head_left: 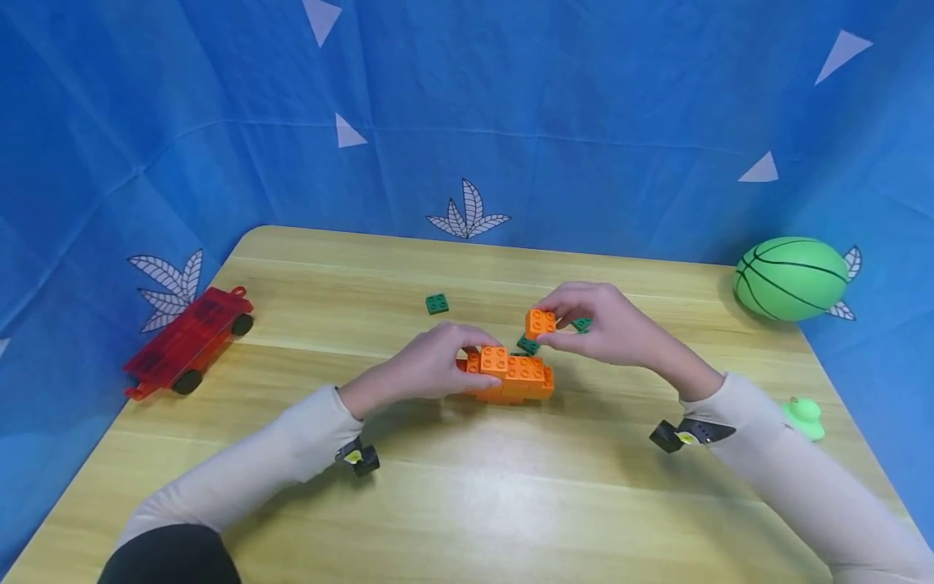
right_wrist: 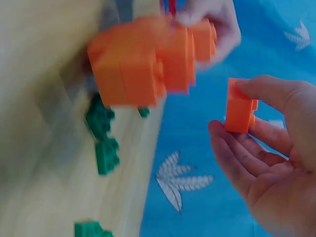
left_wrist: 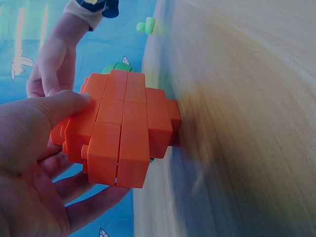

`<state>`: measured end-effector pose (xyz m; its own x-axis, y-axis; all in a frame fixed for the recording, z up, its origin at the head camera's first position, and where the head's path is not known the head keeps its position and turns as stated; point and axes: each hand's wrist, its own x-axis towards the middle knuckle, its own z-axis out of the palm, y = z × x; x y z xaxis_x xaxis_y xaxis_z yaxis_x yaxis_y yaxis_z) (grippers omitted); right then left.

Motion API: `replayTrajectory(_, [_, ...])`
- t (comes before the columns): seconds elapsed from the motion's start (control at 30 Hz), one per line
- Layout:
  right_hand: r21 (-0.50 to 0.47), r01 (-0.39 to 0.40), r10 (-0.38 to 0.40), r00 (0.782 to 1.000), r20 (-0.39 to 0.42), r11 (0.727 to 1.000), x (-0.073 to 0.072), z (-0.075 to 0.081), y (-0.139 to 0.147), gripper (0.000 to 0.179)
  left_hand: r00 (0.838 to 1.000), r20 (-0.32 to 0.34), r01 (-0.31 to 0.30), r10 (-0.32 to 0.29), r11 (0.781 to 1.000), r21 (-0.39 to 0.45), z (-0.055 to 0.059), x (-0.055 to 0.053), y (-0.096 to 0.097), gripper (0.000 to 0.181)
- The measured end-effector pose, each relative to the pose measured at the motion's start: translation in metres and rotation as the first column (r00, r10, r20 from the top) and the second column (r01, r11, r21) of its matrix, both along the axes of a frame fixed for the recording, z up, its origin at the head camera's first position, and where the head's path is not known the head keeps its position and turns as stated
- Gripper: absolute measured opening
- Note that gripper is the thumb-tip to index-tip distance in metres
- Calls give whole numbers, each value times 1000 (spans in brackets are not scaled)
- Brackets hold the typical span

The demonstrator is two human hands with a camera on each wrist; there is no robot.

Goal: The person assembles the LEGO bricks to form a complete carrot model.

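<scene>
Orange studded plastic-brick stack (head_left: 524,388), pinched by left hand (head_left: 434,363), could split if right hand (head_left: 611,328), pinching small orange plastic brick (head_left: 541,324), bumps it.

Head view. Left sleeve (head_left: 255,454), 8 o'clock: pale grey, long, creased; meets black cloth (head_left: 171,558) farther out. Right sleeve (head_left: 795,470), 4 o'clock: same pale grey. Left strap (head_left: 348,448), right strap (head_left: 709,431): dark, each with small black block (head_left: 366,461) and yellow mark (head_left: 353,457). Left hand (head_left: 430,362), right hand (head_left: 611,326): bare.
</scene>
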<state>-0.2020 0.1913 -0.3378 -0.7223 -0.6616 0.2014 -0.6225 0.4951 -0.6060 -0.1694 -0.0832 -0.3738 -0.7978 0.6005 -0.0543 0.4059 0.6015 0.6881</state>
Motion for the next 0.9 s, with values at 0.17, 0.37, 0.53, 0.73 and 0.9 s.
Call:
replayTrajectory(0.17, [33, -68, 66, 997, 50, 997, 18, -6, -10, 33, 1000, 7, -5, 5, 1000, 1, -3, 1, 0, 38])
replayTrajectory(0.37, [38, -73, 71, 996, 53, 997, 27, -10, -17, 30, 1000, -3, -4, 4, 1000, 12, -3, 1, 0, 36])
replayTrajectory(0.53, [43, -74, 73, 997, 27, 996, 27, -15, -18, 29, 1000, -9, 0, 0, 1000, 9, -3, 0, 1, 36])
replayTrajectory(0.73, [43, -87, 86, 996, 19, 995, 26, -17, -19, 29, 1000, 1, -4, 4, 1000, 4, -3, -1, 1, 35])
replayTrajectory(0.9, [62, -98, 98, 995, 3, 993, 26, -15, -20, 28, 1000, 8, -8, 8, 1000, 10, -2, 0, 1, 34])
